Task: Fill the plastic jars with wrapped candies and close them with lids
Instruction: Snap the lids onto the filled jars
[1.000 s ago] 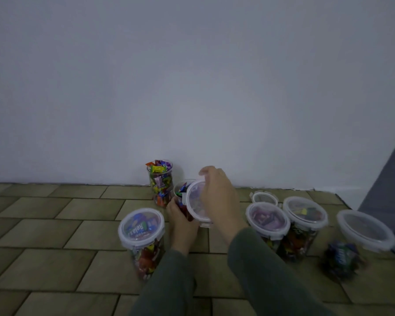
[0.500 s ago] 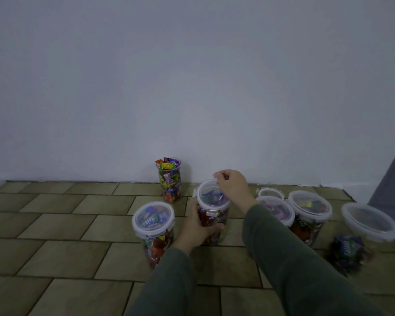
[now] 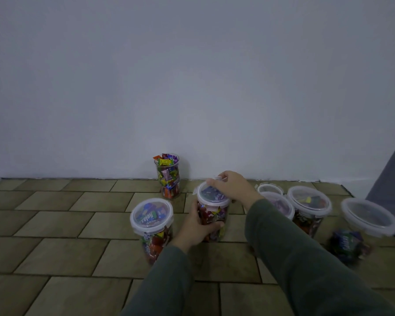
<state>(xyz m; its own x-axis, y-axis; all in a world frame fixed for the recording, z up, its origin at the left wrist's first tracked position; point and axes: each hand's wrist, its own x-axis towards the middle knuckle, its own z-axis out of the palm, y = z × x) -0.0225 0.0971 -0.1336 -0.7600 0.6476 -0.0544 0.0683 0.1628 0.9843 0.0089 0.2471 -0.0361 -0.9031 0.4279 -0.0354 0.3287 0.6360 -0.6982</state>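
Note:
A clear plastic jar (image 3: pixel 212 218) packed with wrapped candies stands on the tiled floor in the middle. My left hand (image 3: pixel 197 224) grips its side. A translucent lid (image 3: pixel 211 195) sits on top of it, and my right hand (image 3: pixel 232 185) pinches the far clip of that lid. To the left stands a lidded jar (image 3: pixel 152 226) full of candies. By the wall an open jar (image 3: pixel 168 176) is heaped with candies and has no lid.
Right of my right arm stand more lidded jars (image 3: pixel 309 208), one blurred at the far right (image 3: pixel 363 226), and a small lid (image 3: pixel 270 189) behind them. A white wall rises behind. A grey fabric edge (image 3: pixel 392 179) shows at the far right.
The lid went from being held tilted above the jar to sitting flat on it. My right hand now works at the lid's far edge while my left keeps hold of the jar.

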